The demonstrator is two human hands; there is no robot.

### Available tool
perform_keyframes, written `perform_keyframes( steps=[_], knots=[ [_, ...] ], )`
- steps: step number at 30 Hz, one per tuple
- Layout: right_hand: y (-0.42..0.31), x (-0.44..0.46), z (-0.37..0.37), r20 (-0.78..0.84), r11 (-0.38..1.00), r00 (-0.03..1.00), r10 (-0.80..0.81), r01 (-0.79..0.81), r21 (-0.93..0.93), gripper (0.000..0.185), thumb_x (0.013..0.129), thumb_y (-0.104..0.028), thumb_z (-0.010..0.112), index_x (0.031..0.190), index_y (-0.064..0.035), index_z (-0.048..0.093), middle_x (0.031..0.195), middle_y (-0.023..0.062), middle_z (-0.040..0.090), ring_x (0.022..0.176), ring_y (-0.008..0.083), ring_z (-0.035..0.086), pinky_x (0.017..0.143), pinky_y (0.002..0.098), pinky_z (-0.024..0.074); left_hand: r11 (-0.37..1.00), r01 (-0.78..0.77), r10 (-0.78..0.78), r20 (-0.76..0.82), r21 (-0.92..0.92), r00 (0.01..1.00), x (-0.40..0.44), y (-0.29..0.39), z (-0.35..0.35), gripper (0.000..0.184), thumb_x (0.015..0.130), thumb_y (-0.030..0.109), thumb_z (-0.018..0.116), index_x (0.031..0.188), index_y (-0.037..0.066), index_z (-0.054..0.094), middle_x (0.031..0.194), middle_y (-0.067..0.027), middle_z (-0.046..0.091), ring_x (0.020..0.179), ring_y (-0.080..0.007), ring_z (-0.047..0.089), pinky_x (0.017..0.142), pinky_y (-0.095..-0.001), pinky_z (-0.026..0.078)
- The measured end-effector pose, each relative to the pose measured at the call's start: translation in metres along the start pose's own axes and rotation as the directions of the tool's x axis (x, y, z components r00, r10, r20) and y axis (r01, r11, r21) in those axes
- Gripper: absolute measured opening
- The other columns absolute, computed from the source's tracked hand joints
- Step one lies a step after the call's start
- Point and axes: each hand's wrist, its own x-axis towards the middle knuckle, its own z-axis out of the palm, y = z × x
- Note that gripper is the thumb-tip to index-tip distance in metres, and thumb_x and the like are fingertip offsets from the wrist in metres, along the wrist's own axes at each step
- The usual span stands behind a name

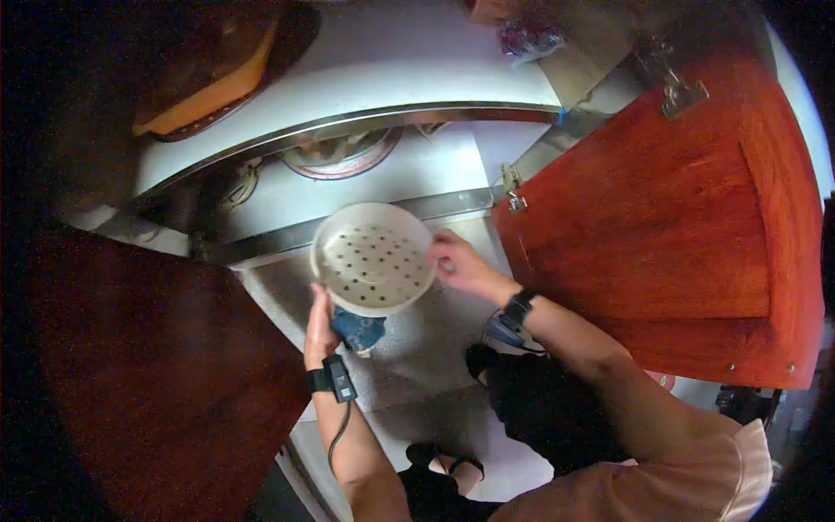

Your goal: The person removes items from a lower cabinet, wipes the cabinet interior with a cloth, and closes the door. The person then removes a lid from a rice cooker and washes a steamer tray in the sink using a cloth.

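A round white steamer basket with many holes in its bottom is tipped toward me, in front of the low cabinet opening. My left hand is closed on its lower left rim, thumb up along the side. On the opposite side my right hand grips the rim with bent fingers. Just below the basket, beside my left hand, a blue cloth shows; whether my left hand also touches it I cannot tell. Both wrists wear black straps with small devices.
A red-brown cabinet door stands open on the right, another dark door on the left. Inside the cabinet sits a patterned bowl. On the white counter are an orange-sided container and a purple plastic bag.
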Motion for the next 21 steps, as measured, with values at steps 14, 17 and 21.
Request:
perform_keyframes(
  steps=[14, 17, 21],
  knots=[
    [0.083, -0.002, 0.153, 0.116, 0.861, 0.864, -0.489, 0.457, 0.222, 0.048, 0.091, -0.029, 0.05, 0.13, -0.0034, 0.045, 0.116, 0.0096, 0.061, 0.103, 0.0256, 0.06, 0.085, 0.0338, 0.0494, 0.866, -0.233, 0.202, -0.117, -0.443, 0.972, 0.043, -0.11, -0.006, 0.059, 0.078, 0.037, 0.055, 0.131, 0.014, 0.046, 0.131, -0.0027, 0.052, 0.125, -0.022, 0.042, 0.102, -0.049, 0.029],
    [0.101, -0.002, 0.176, 0.162, 0.712, 0.983, 0.08, -0.17, 0.682, 0.032, 0.093, -0.02, 0.045, 0.117, -0.0005, 0.053, 0.112, 0.0083, 0.061, 0.099, 0.0172, 0.055, 0.083, 0.0373, 0.0471, 0.869, -0.222, 0.24, -0.015, -0.442, 0.971, 0.031, -0.117, -0.029, 0.063, 0.079, 0.034, 0.055, 0.137, 0.017, 0.039, 0.136, -0.0023, 0.047, 0.127, -0.0229, 0.04, 0.102, -0.0562, 0.026],
    [0.088, 0.002, 0.083, -0.608, 0.776, 0.656, 0.447, 0.054, 0.628, 0.018, 0.086, -0.018, 0.055, 0.085, -0.0019, 0.063, 0.082, 0.0043, 0.06, 0.075, 0.0134, 0.054, 0.071, 0.0302, 0.0446, 0.793, -0.327, 0.363, -0.032, -0.513, 0.931, 0.027, -0.146, -0.03, 0.067, 0.078, 0.017, 0.055, 0.14, 0.015, 0.031, 0.142, -0.0061, 0.039, 0.13, -0.0264, 0.039, 0.104, -0.0647, 0.027]
  ],
)
